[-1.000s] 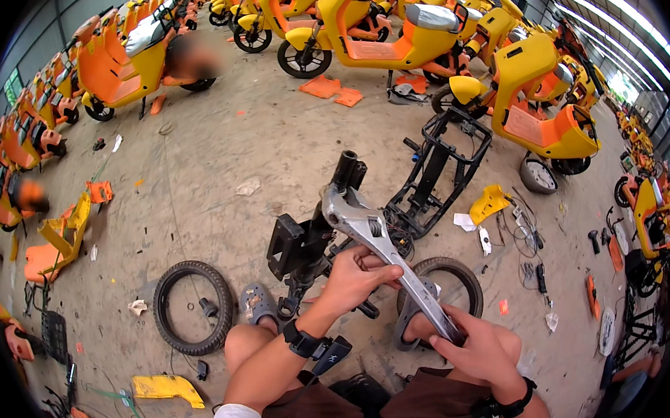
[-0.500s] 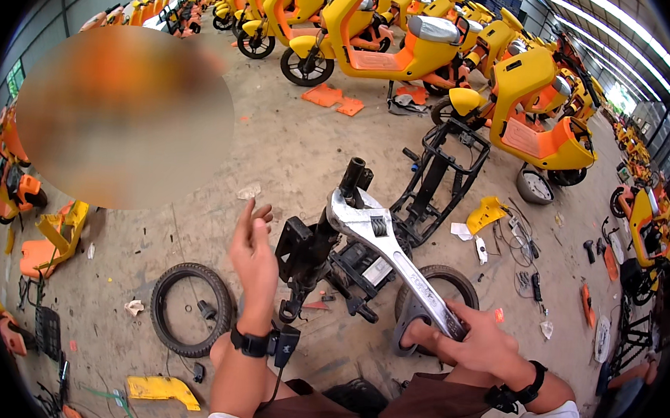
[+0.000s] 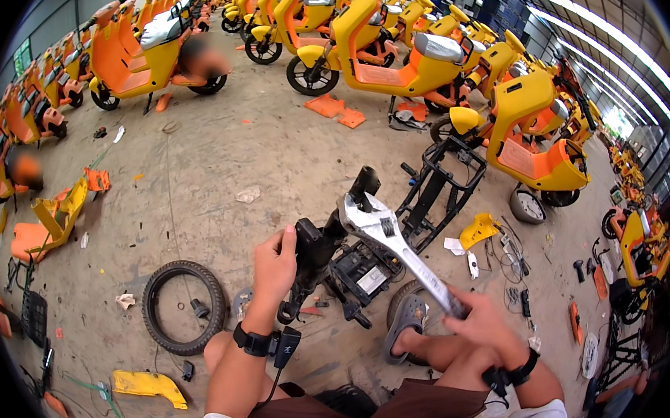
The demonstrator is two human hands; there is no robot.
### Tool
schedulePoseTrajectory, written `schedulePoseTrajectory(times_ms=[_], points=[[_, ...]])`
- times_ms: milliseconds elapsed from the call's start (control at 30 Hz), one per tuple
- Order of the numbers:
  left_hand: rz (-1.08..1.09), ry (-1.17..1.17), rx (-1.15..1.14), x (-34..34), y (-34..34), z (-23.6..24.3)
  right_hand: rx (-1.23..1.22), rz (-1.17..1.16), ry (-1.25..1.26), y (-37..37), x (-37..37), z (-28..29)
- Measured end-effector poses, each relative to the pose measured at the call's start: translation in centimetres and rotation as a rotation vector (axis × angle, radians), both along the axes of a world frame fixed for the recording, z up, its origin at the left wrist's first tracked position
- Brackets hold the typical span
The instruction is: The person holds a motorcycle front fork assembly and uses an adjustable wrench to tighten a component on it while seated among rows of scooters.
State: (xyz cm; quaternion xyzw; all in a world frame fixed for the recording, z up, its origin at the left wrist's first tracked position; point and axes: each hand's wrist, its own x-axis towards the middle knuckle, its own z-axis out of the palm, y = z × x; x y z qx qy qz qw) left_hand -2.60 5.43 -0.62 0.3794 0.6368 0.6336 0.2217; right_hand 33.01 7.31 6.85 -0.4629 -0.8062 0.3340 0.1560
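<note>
My right hand (image 3: 473,321) is closed on the handle end of a large silver adjustable wrench (image 3: 416,265). The wrench's head lies against the upper tube of a black fork assembly (image 3: 314,262), below the tube's top. My left hand (image 3: 274,265) grips the black bracket (image 3: 308,235) on that assembly's left side, fingertips partly hidden. Behind stands a bare black scooter frame (image 3: 438,189). Between the fork and my right foot lies a black component with a label (image 3: 353,276). My right foot wears a grey clog (image 3: 406,323).
Loose tyre (image 3: 159,333) lies at left, another (image 3: 397,297) by my right foot. Yellow panels (image 3: 148,386), orange pieces (image 3: 327,106), cables (image 3: 511,264) and a wheel hub (image 3: 528,208) lie on the concrete floor (image 3: 195,215). Rows of yellow-orange scooters (image 3: 384,65) surround me. Part of another person (image 3: 617,392) shows at far right.
My left hand has left the wrench, moved left and closed on the fork's bracket. The wrench and fork have shifted slightly rightward in the view; my right hand still holds the handle.
</note>
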Motion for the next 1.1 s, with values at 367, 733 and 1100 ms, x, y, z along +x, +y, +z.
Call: schedulePoseTrajectory(times_ms=[367,733,1100], points=[[-0.027,0.011,-0.023,-0.4,0.2,-0.1,-0.217,-0.005,0.348,-10.8,-14.0,1.2],[-0.011,-0.064,0.032,-0.7,1.0,-0.3,-0.757,0.05,0.621,-12.1,-7.7,-1.6],[0.065,0.023,0.025,0.2,0.6,0.1,-0.712,0.193,0.99,-10.9,-4.3,-7.4]])
